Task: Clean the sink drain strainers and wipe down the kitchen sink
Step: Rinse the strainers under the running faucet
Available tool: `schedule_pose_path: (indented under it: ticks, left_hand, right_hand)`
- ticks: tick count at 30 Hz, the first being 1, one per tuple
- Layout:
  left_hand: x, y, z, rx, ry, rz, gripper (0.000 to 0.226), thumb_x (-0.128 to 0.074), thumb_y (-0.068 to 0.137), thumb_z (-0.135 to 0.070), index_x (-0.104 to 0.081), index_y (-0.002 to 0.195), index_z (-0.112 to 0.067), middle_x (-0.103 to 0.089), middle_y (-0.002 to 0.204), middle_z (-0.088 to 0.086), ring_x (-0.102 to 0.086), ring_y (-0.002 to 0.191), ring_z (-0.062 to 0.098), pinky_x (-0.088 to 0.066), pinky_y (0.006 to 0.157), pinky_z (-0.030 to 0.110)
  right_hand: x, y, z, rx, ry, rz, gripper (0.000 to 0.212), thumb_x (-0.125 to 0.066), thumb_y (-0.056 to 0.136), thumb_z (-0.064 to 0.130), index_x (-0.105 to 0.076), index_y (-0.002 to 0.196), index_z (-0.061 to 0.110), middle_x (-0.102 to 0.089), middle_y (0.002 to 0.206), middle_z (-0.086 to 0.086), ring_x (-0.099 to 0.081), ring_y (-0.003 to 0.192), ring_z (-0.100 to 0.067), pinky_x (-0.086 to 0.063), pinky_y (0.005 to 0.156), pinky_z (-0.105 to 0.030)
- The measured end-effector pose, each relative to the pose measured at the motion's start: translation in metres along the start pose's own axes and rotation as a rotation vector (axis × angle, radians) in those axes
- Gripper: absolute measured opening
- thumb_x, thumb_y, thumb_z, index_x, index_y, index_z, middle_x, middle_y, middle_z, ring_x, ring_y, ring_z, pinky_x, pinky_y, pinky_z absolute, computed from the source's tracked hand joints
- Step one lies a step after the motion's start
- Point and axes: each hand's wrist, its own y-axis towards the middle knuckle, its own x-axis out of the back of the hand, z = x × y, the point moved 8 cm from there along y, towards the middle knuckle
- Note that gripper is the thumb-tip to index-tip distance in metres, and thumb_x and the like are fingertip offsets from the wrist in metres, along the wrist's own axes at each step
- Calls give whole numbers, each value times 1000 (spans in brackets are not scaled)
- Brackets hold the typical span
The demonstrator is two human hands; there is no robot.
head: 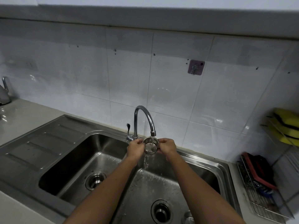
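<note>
Metal strainer (150, 146) between left hand (135, 148) and right hand (167, 147), under running faucet (144, 117)

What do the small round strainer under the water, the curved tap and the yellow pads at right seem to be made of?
The small round perforated strainer basket looks like stainless steel: dull grey, rows of holes. The curved tap seems chromed metal, with mirror-bright highlights. The yellow pads look like sponge foam with dark scouring layers, though blurred.

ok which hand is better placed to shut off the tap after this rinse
Left, probably: the left hand holds the strainer right beside the tap lever; the right hand is on the strainer's far side.
</note>
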Motion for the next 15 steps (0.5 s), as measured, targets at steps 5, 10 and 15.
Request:
schedule_pose_path:
  ticks: [5, 10, 15]
  left_hand:
    - [-9, -1, -3, -20, 52, 46, 33, -53, 92, -5, -58, 124, -10, -65, 104, 5, -60, 74, 13, -53, 63, 22]
    - [-18, -2, -4, -49, 114, 41, 27, -50, 97, -21, -63, 120, -16, -65, 102, -1, -53, 78, 8, -39, 60, 15]
    - [-34, 1, 17, 130, -61, 81, 43, -44, 95, -46, -67, 94, -9, -65, 89, 14, -60, 84, 25, -50, 91, 43]
  right_hand:
    - [13, 0, 7, 46, -16, -86, 22, -68, 78, 3, -63, 69, 23, -69, 83, -2, -67, 85, -19, -56, 84, -33]
    - [27, -9, 17, 167, -150, -126, 34, -64, 78, -5, -54, 66, 25, -61, 73, 3, -56, 73, -14, -46, 64, -17]
    - [29, -25, 22, 346, -222, -125, 44, -53, 74, -17, -49, 57, 24, -49, 59, 9, -45, 59, -8, -35, 53, -10]
